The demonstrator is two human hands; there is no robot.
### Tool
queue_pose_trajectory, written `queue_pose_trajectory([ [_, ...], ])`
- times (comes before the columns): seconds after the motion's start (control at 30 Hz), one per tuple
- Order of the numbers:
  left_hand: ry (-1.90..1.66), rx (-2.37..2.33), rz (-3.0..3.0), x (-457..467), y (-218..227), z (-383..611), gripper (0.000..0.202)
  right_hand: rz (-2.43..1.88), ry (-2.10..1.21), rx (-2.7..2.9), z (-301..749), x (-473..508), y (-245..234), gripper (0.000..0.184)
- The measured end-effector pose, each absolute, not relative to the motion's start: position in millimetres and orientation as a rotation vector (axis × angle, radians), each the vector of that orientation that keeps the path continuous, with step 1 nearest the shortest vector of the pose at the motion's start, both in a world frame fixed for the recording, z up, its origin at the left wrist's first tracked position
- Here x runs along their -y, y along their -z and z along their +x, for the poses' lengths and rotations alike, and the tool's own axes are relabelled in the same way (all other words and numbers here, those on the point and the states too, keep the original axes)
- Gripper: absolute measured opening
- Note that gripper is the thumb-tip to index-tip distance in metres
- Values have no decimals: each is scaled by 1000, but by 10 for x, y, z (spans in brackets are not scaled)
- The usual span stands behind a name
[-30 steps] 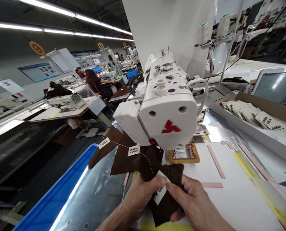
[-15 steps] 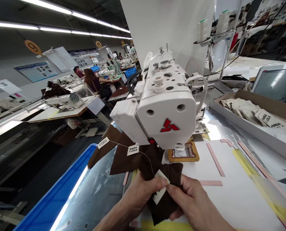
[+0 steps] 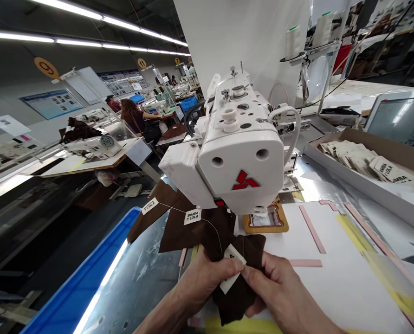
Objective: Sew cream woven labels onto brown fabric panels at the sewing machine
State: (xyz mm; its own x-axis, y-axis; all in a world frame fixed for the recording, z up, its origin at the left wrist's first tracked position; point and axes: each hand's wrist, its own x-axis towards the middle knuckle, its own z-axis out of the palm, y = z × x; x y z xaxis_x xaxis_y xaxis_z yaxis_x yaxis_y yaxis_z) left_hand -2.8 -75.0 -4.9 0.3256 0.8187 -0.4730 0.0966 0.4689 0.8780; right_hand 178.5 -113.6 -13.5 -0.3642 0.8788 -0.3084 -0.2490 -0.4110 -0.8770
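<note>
My left hand (image 3: 207, 278) is closed on a dark brown fabric piece (image 3: 235, 304), its thumb pressing on the white label (image 3: 230, 283) on top. From the other side my right hand (image 3: 271, 283) pinches the same fabric, thumb tip at the label's edge beside the left thumb. Fingers under the cloth are partly hidden. A pale thread (image 3: 216, 232) runs from this piece to more brown fabric on the left, which carries a second label (image 3: 193, 216) and a third label (image 3: 149, 205). The white sewing machine (image 3: 242, 171) stands just beyond my hands.
A metal-framed clamp (image 3: 267, 220) sits under the machine head. To the right, a cardboard box (image 3: 360, 185) holds several labels (image 3: 381, 167), with a screen (image 3: 402, 118) behind it. A blue bin (image 3: 85, 273) borders the table at left. Thread cones (image 3: 292, 42) stand at the back.
Almost nothing differs. Both hands keep their hold on the brown fabric, and the label under the thumbs has shifted slightly, showing a bit of its print.
</note>
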Motion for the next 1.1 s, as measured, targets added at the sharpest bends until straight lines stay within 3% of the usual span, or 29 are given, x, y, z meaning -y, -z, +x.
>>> queue_pose_trajectory([
  [0.37, -635, -1255, 1022, 806, 40, 27, 29, -1139, -1754, 1095, 1753, 1195, 165, 47],
  [0.8, -562, -1183, 984, 758, 56, -28, 35, -1077, -1871, 1015, 1789, 1158, 119, 46],
  [1.03, -638, -1174, 1037, 768, -12, 4, 31, -1177, -1841, 1284, 1852, 1162, 56, 38],
  [1.1, -630, -1157, 1007, 738, -57, -7, 31, -1320, -1702, 1512, 1981, 1136, -13, 38],
])
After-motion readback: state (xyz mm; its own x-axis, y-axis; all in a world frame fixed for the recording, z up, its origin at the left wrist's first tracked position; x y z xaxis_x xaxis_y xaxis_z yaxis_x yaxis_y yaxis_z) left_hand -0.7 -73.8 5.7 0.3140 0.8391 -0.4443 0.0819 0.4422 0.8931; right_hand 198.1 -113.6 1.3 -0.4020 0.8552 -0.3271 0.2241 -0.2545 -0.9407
